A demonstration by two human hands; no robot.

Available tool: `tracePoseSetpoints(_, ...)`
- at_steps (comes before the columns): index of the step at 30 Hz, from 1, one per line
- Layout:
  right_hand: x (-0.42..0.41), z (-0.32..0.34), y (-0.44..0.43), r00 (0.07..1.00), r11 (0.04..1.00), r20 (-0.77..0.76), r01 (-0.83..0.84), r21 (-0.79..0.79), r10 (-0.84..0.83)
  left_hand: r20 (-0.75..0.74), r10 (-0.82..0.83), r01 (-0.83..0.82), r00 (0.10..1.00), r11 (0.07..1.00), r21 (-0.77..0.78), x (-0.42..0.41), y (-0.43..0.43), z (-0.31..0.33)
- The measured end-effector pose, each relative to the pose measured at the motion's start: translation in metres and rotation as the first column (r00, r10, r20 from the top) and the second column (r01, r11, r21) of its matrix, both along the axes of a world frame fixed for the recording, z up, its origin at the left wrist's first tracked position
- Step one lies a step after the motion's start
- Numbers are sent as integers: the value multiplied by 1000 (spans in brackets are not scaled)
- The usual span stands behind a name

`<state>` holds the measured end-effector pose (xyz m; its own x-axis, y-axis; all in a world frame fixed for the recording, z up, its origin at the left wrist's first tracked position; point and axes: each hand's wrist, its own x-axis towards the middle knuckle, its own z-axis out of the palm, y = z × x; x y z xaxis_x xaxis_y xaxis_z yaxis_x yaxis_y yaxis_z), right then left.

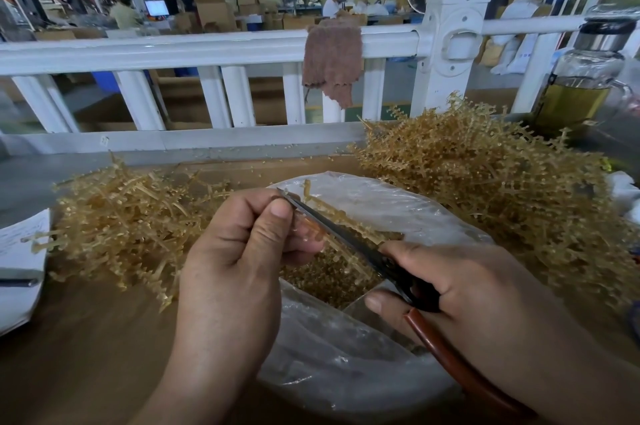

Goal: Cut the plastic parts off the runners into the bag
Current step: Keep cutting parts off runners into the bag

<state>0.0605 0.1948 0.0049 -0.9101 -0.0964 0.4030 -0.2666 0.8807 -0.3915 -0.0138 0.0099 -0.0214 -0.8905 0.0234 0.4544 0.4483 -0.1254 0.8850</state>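
Your left grip (239,251) pinches a runner (309,194) over the bag (381,202); your right grip (467,282) clasps the scissors (391,267), whose blades lie along that runner.

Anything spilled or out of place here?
Yes: small amber bits lie strewn on the grey ledge behind the bag, outside it, likely stray cut parts. A brown rag hangs over the white rail.
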Motion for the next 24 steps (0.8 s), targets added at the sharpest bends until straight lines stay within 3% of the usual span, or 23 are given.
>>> tracePoseSetpoints(24, -2, -4, 4, 998, 1000, 55, -6, -22, 7, 6, 26, -26, 1000, 999, -43, 0, -3, 0)
